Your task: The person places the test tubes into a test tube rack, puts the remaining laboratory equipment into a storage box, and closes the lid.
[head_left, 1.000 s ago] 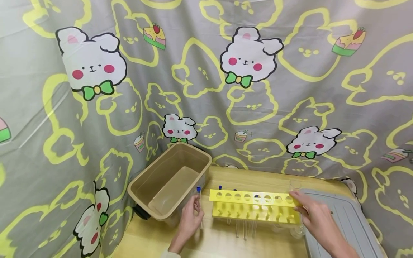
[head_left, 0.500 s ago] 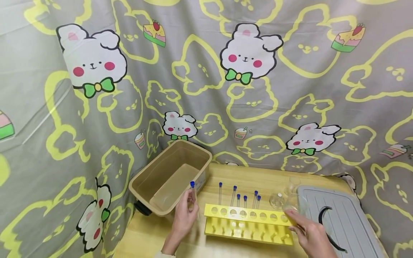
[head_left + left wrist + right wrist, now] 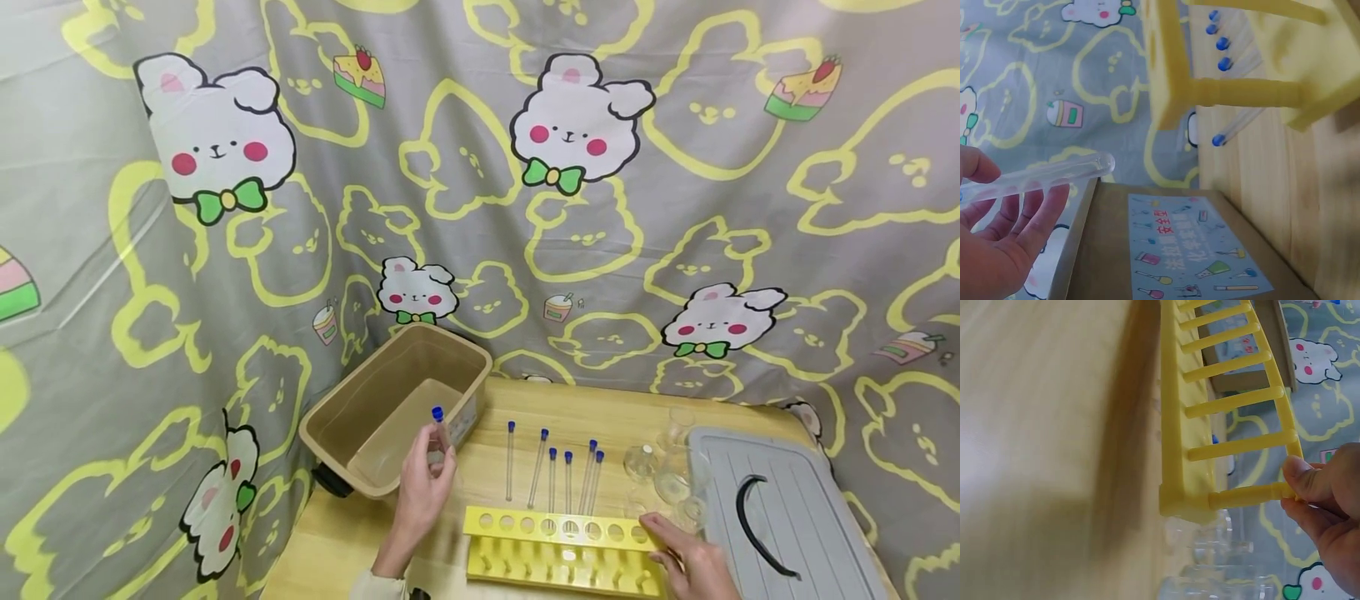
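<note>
1. Head view: pinches blue-capped tube with left hand, at ten o'clock from yellow rack, likely for delicacy.
2. Pinches rack end at three o'clock with right hand, likely for steadiness.

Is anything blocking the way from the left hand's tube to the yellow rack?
Nothing visible stands between the tube in the left hand and the rack; the loose tubes lie beyond the rack.

- I see a pale cream sleeve.
- Beside it I get a small black piece, mostly cropped.
- Left hand, right hand: both bare.
</note>
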{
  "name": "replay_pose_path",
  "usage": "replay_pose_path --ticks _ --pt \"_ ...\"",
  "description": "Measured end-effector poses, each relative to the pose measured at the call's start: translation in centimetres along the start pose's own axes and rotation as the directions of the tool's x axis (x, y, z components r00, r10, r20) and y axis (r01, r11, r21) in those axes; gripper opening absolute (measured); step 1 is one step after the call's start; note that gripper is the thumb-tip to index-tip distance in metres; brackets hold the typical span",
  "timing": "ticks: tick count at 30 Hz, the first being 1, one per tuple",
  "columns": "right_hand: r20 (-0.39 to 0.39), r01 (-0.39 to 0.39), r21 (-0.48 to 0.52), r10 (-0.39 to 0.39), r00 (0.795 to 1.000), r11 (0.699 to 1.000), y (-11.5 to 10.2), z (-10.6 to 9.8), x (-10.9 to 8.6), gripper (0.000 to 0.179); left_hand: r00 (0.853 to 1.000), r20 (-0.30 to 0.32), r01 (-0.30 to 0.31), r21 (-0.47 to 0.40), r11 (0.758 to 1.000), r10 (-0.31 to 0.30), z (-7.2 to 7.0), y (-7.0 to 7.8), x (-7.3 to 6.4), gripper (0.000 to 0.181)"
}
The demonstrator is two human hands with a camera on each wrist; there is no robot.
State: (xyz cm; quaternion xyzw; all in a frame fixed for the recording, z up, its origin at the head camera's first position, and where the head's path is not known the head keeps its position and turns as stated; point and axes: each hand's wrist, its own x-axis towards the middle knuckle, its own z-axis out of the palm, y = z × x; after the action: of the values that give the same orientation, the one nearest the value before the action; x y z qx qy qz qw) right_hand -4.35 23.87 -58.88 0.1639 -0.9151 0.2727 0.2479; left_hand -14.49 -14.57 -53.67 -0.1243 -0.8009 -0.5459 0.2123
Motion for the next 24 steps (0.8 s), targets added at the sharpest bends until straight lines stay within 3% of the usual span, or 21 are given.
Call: replay_pose_path --ticks 7,15,22,24 --pt "-0.033 0.04 -0.002 -0.04 0.999 0.999 0.5 1.3 -1.4 0.058 1.0 0.008 0.019 -0.011 1.0 -0.019 0.2 0.1 0.0 0.035" --pt "0.002 -0.037 0.014 0.037 0.999 0.999 1.1 2.5 -2.3 0.056 0.999 0.034 0.023 -0.023 0.999 -0.022 0.7 0.3 -0.1 0.036" --pt "-0.032 -0.08 -0.004 0.08 0.996 0.997 1.7 3.2 -2.4 0.056 0.998 0.056 -0.019 -0.055 0.998 0.022 1.3 0.5 0.1 0.038" --pt "-0.037 -0.073 0.029 0.074 0.997 0.997 1.9 3.4 -2.3 0.055 0.998 0.058 -0.033 -0.063 0.997 0.037 1.5 0.6 0.2 0.037"
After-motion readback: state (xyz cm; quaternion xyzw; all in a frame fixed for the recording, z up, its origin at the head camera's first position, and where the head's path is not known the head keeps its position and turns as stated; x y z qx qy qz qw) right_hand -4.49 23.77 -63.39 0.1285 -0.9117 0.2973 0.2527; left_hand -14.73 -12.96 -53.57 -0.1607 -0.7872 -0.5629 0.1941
